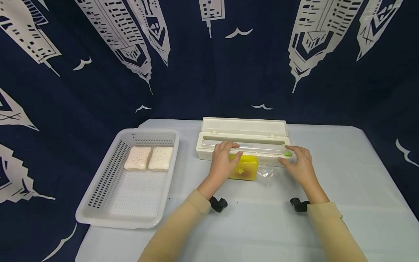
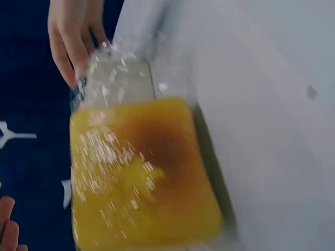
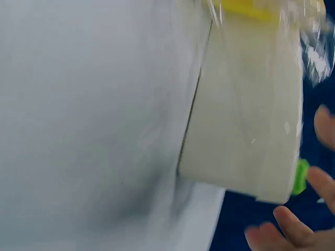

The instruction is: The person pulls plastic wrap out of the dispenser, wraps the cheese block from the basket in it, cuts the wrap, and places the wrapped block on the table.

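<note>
A yellow bar of soap [image 1: 243, 171] with a brownish patch stands against the front of a white cling film dispenser [image 1: 242, 149]. Glossy cling film [image 1: 266, 173] lies over the soap and trails to its right. My left hand [image 1: 224, 162] hovers over the soap's left end, thumb and fingers apart. Near the dispenser's right end, by the green slider [image 1: 287, 154], is my right hand [image 1: 301, 167], its fingers spread. In the right wrist view its fingertips [image 3: 293, 227] appear just off the dispenser, holding nothing. The left wrist view is blurred.
A white plastic basket [image 1: 137, 198] stands at the left, with two pale speckled soap bars [image 1: 137, 158] inside. The dispenser's lid [image 1: 243, 126] is raised at the back. A dark patterned curtain [image 1: 212, 72] hangs behind the white table [image 1: 262, 229].
</note>
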Tool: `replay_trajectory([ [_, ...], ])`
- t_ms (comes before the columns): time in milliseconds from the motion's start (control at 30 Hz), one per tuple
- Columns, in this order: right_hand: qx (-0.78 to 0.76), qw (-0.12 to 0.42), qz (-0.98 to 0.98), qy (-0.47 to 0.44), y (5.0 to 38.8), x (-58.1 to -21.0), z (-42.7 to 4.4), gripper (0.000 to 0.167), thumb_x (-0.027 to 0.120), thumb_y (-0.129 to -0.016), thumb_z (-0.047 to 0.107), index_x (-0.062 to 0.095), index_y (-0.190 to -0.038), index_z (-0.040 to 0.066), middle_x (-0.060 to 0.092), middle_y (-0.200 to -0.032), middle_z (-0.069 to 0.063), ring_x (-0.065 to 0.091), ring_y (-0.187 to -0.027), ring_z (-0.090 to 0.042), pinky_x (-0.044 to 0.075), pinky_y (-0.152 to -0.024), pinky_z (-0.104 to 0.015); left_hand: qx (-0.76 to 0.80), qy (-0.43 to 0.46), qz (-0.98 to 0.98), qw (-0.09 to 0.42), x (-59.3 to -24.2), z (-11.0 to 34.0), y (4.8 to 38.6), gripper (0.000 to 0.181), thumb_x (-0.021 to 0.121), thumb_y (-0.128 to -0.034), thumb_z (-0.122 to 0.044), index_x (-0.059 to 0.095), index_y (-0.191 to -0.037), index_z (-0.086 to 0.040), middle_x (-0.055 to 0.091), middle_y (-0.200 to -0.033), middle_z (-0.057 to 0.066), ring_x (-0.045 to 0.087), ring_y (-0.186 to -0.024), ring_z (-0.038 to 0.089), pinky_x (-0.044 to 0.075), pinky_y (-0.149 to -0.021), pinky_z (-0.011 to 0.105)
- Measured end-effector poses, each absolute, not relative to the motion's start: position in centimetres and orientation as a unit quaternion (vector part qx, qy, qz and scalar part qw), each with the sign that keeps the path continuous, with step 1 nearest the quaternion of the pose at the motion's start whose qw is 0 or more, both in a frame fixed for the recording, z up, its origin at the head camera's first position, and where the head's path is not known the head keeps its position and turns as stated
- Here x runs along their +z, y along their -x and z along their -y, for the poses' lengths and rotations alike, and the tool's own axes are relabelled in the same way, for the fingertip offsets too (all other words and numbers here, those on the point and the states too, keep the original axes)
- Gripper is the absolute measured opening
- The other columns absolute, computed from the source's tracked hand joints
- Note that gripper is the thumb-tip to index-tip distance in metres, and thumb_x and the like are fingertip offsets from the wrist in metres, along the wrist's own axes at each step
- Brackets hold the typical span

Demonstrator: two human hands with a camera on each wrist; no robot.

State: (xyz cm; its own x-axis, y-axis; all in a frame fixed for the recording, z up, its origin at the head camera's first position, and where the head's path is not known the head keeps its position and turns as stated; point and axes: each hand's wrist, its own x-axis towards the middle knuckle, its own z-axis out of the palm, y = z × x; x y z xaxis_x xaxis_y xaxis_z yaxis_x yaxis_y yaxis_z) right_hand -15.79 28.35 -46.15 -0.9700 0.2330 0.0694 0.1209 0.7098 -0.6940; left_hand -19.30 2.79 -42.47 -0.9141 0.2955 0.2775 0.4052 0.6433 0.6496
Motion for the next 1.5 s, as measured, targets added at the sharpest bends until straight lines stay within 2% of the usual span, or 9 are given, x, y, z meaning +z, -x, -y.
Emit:
replay_trajectory([
  [100, 0.388, 0.031, 0.919, 0.061, 16.6, -46.7, -29.6, 0.071, 0.07, -0.092, 0.026, 0.037, -0.147, -0.004, 0.03, -0.149, -0.037, 0.03, -0.136, -0.055, 0.032, -0.105, -0.069, -0.354, 0.234, 0.904, 0.047, -41.8, -5.3, 19.5, 0.023, 0.063, -0.0973, -0.027, 0.068, -0.116, -0.016, 0.065, -0.123, 0.0, 0.052, -0.118, 0.02, 0.042, -0.101, 0.032],
  [233, 0.405, 0.005, 0.914, 0.015, 17.4, -47.4, -30.4, 0.075, 0.072, -0.091, 0.026, 0.034, -0.147, -0.008, 0.035, -0.147, -0.038, 0.034, -0.136, -0.055, 0.034, -0.106, -0.067, -0.338, 0.28, 0.899, 0.009, -41.8, -8.4, 20.0, 0.02, 0.061, -0.0986, -0.028, 0.07, -0.115, -0.02, 0.067, -0.124, -0.006, 0.052, -0.125, 0.017, 0.039, -0.108, 0.028],
  [400, 0.388, -0.015, 0.921, 0.008, 18.0, -47.4, -30.5, 0.076, 0.071, -0.091, 0.03, 0.035, -0.147, -0.007, 0.035, -0.147, -0.037, 0.029, -0.138, -0.055, 0.026, -0.109, -0.069, -0.324, 0.305, 0.895, -0.021, -42.4, -11.2, 20.6, 0.019, 0.061, -0.0985, -0.026, 0.071, -0.113, -0.02, 0.07, -0.118, -0.008, 0.055, -0.121, 0.016, 0.041, -0.104, 0.024],
  [567, 0.363, -0.018, 0.932, 0.017, 18.4, -47.6, -30.4, 0.067, 0.07, -0.092, 0.025, 0.041, -0.145, -0.004, 0.04, -0.144, -0.036, 0.034, -0.133, -0.055, 0.028, -0.107, -0.07, -0.308, 0.307, 0.9, -0.035, -43.3, -13.1, 20.9, 0.018, 0.062, -0.0979, -0.025, 0.071, -0.112, -0.019, 0.071, -0.115, -0.008, 0.058, -0.117, 0.016, 0.043, -0.101, 0.024],
  [767, 0.361, -0.022, 0.931, 0.038, 18.3, -47.6, -30.3, 0.064, 0.069, -0.091, 0.021, 0.042, -0.145, -0.001, 0.038, -0.144, -0.037, 0.033, -0.133, -0.056, 0.029, -0.105, -0.071, -0.272, 0.294, 0.916, -0.026, -43.9, -14.7, 21.2, 0.022, 0.062, -0.0978, -0.025, 0.07, -0.117, -0.019, 0.07, -0.118, -0.008, 0.058, -0.118, 0.015, 0.044, -0.099, 0.024],
  [1033, 0.375, -0.004, 0.927, 0.034, 18.8, -47.8, -30.4, 0.056, 0.067, -0.092, 0.017, 0.047, -0.14, -0.003, 0.044, -0.141, -0.034, 0.036, -0.133, -0.052, 0.03, -0.107, -0.069, -0.277, 0.269, 0.922, -0.035, -44.3, -16.4, 21.5, 0.024, 0.065, -0.0952, -0.02, 0.072, -0.118, -0.018, 0.069, -0.123, -0.007, 0.059, -0.119, 0.01, 0.044, -0.101, 0.019],
  [1267, 0.378, 0.028, 0.925, 0.015, 18.9, -48.0, -30.7, 0.05, 0.066, -0.09, 0.009, 0.052, -0.135, -0.007, 0.05, -0.136, -0.033, 0.041, -0.129, -0.05, 0.032, -0.107, -0.065, -0.264, 0.257, 0.93, 0.007, -44.9, -17.5, 21.6, 0.018, 0.071, -0.0913, -0.023, 0.076, -0.109, -0.021, 0.073, -0.11, -0.01, 0.065, -0.106, 0.007, 0.049, -0.089, 0.017],
  [1500, 0.372, 0.024, 0.928, 0.027, 18.8, -48.0, -31.1, 0.05, 0.064, -0.092, 0.011, 0.051, -0.137, -0.006, 0.048, -0.137, -0.033, 0.04, -0.13, -0.05, 0.033, -0.106, -0.065, -0.236, 0.26, 0.935, 0.04, -45.1, -18.1, 21.7, 0.012, 0.072, -0.0906, -0.024, 0.078, -0.101, -0.024, 0.073, -0.102, -0.012, 0.066, -0.097, 0.007, 0.05, -0.081, 0.016],
])
